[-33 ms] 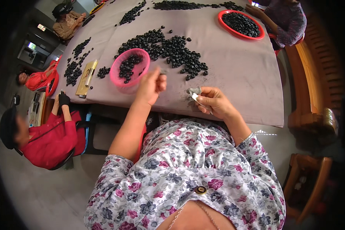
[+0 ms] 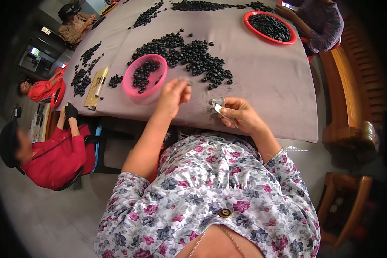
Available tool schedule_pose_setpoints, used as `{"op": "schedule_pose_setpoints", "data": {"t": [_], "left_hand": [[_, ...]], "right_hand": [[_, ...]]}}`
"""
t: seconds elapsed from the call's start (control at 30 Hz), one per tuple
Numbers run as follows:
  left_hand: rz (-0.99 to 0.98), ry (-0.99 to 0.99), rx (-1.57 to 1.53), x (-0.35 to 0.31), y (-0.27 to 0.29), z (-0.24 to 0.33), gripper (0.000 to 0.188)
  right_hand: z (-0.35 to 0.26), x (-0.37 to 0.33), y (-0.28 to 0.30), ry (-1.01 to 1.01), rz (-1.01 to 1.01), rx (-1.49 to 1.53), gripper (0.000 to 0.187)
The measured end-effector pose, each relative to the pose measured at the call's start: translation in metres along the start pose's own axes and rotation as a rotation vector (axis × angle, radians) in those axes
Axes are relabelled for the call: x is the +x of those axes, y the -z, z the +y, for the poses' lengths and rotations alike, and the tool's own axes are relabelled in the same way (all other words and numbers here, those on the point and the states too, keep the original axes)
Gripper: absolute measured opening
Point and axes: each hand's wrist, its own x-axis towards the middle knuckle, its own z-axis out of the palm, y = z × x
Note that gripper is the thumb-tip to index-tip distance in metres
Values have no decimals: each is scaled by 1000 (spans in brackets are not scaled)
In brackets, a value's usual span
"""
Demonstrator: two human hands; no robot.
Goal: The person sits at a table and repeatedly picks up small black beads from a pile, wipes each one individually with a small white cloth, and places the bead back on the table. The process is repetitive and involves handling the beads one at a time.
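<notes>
My left hand (image 2: 175,95) hovers above the table, just right of the pink plastic basket (image 2: 126,86) with black round pieces inside. Its fingers are curled and slightly blurred, with a greyish covering about a fingertip; anything pinched in them is too small to make out. My right hand (image 2: 241,115) is closed near the table's front edge on a slim white tool (image 2: 219,109). Grey material wraps the tip of its index finger. Dark crumbs are scattered on the cloth beside it. Beyond both hands spreads a pile of small black round pieces (image 2: 202,60).
A red basin (image 2: 245,19) full of black pieces stands at the far right. Left of the pink basket lies a yellowish flat packet (image 2: 96,88). Several people sit around the table; one in red (image 2: 60,159) is at my left. A wooden bench (image 2: 352,94) stands to the right.
My left hand has shifted slightly to the right, away from the pink basket. My right hand stays where it was, with the white tool in it.
</notes>
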Motion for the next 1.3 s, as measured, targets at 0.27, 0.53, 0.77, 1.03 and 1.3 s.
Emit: {"op": "schedule_pose_setpoints", "data": {"t": [0.27,0.53,0.77,1.03,1.3], "left_hand": [[44,-433,1048,32,-43,-17,26],[-95,-391,1144,24,-49,-14,28],[-65,-212,622,1,-35,-23,21],[-128,396,-438,-29,-39,-23,16],[-304,533,-685,-29,-35,-29,16]], "right_hand": [[3,-2,2,1,-14,-1,15],[4,-2,4,-3,-26,-71,16],[7,-2,-5,74,67,-109,24],[6,-3,-14,152,71,-235,47],[6,-1,-9,130,60,-280,41]]}}
